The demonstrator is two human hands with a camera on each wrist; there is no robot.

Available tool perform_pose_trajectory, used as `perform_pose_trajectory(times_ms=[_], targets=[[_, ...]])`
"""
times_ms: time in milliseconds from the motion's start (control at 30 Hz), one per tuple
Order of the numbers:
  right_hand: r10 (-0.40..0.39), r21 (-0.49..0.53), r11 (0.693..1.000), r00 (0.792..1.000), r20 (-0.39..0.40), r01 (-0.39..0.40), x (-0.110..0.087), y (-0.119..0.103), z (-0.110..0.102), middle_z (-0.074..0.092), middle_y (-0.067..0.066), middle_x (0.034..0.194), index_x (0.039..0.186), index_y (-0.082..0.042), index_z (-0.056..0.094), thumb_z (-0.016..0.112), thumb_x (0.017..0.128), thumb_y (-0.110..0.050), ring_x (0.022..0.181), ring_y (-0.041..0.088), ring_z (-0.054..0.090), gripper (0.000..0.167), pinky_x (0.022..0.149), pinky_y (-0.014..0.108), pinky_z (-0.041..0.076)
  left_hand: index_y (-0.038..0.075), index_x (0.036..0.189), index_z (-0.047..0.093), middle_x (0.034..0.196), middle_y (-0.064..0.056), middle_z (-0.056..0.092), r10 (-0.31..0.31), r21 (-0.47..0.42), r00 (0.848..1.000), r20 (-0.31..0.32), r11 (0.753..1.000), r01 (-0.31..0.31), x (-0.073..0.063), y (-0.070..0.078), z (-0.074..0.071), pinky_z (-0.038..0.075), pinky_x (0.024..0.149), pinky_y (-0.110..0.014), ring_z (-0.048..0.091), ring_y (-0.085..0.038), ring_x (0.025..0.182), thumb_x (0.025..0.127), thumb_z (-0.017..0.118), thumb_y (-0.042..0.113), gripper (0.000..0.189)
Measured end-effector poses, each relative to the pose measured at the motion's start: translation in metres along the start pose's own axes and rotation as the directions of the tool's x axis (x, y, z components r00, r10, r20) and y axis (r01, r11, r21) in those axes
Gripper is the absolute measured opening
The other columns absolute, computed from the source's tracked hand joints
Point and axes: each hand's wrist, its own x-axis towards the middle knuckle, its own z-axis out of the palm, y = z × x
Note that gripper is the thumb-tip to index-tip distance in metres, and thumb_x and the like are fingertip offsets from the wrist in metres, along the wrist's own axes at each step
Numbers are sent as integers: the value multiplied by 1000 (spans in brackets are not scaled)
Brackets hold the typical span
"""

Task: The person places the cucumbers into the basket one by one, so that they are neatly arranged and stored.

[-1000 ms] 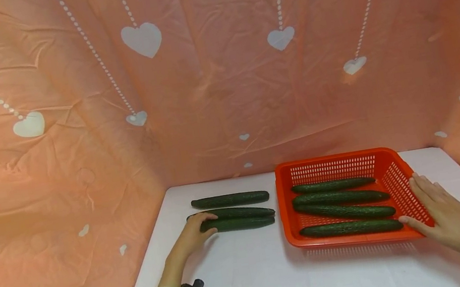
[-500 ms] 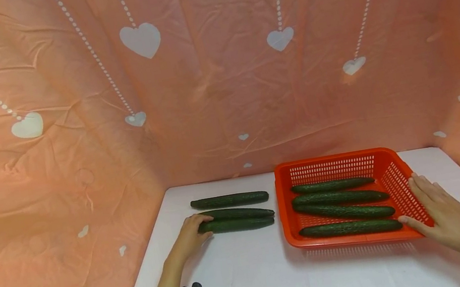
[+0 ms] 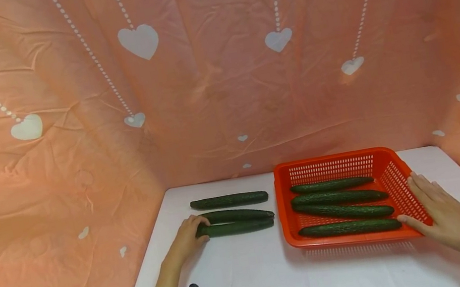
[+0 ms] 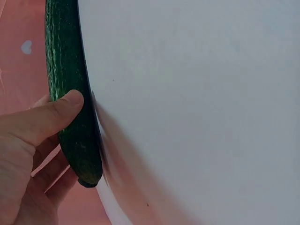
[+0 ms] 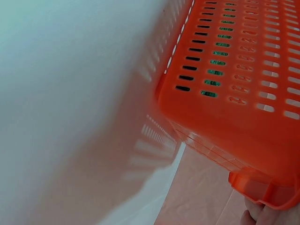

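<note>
My left hand (image 3: 185,240) holds the nearest cucumber (image 3: 240,227) by its left end, low over or on the white table. The left wrist view has the thumb (image 4: 65,105) pressed on this cucumber's side, with the fingers behind it. Just beyond lies a second cucumber (image 3: 237,215), its right end close to the held one. A third cucumber (image 3: 229,201) lies farther back. At the right, my right hand (image 3: 450,219) rests straight-fingered on the right rim of the red basket (image 3: 290,234), its thumb at the front corner. Only a bit of its fingers shows in the right wrist view.
Inside the basket lie several more cucumbers (image 3: 346,229), roughly side by side. The white table (image 3: 270,282) ends at a peach cloth (image 3: 208,117) with hearts at the back and sides.
My left hand has drawn back a little to the left, and the nearest cucumber has shifted slightly left and away from the second one. The right hand and basket have stayed put.
</note>
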Motion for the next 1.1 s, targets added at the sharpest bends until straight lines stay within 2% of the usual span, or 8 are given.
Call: perform_pose_trajectory(times_ms=[100, 300, 467, 733, 967, 1100], targets=[[0, -1, 1000, 1000, 3, 0, 0, 0, 0, 12, 32, 174, 165, 12, 17, 72, 101, -46, 166, 25, -11, 102, 123, 17, -18, 10, 117, 71, 120, -10, 67, -6, -4, 1000, 7, 1000, 6, -3, 0, -1, 48, 109, -56, 59, -37, 119, 90, 84, 0, 31], [1, -3, 1000, 1000, 11, -1, 1, -1, -1, 11, 32, 174, 165, 12, 17, 72, 101, -46, 166, 25, -12, 102, 122, 17, -19, 6, 119, 75, 125, -12, 66, 26, 0, 999, 26, 1000, -26, -11, -2, -4, 48, 110, -56, 59, -38, 124, 91, 84, 4, 29], [-15, -13, 1000, 1000, -6, 15, 0, 0, 0, 12, 32, 174, 165, 13, 19, 73, 100, -45, 166, 23, -12, 102, 123, 17, -18, 10, 124, 72, 134, -12, 68, 8, -85, 999, 43, 996, -5, -16, -6, -6, 47, 114, -57, 59, -39, 133, 93, 84, 8, 33], [-31, -18, 999, 999, -29, 30, 0, 1, 0, 12, 32, 175, 164, 13, 20, 74, 100, -44, 165, 19, -13, 102, 125, 19, -16, 16, 129, 73, 133, -10, 72, -29, -203, 999, 29, 979, 34, -20, -3, -13, 51, 108, -57, 66, -36, 127, 96, 81, 13, 34], [-17, -7, 1000, 1000, -6, 17, 1, 0, -1, 11, 31, 175, 165, 12, 19, 73, 100, -45, 166, 23, -12, 102, 123, 17, -18, 16, 132, 73, 136, -13, 71, -4, -225, 1000, 10, 974, 6, -23, 2, -19, 55, 104, -56, 71, -36, 120, 98, 80, 15, 35], [-6, -10, 1000, 1000, 7, 6, 0, 0, -2, 9, 30, 175, 165, 12, 18, 72, 101, -46, 166, 25, -11, 102, 122, 17, -18, 16, 132, 73, 135, -11, 72, 17, -221, 1000, -10, 975, -19, -24, 6, -21, 54, 106, -57, 66, -39, 129, 98, 80, 17, 34]])
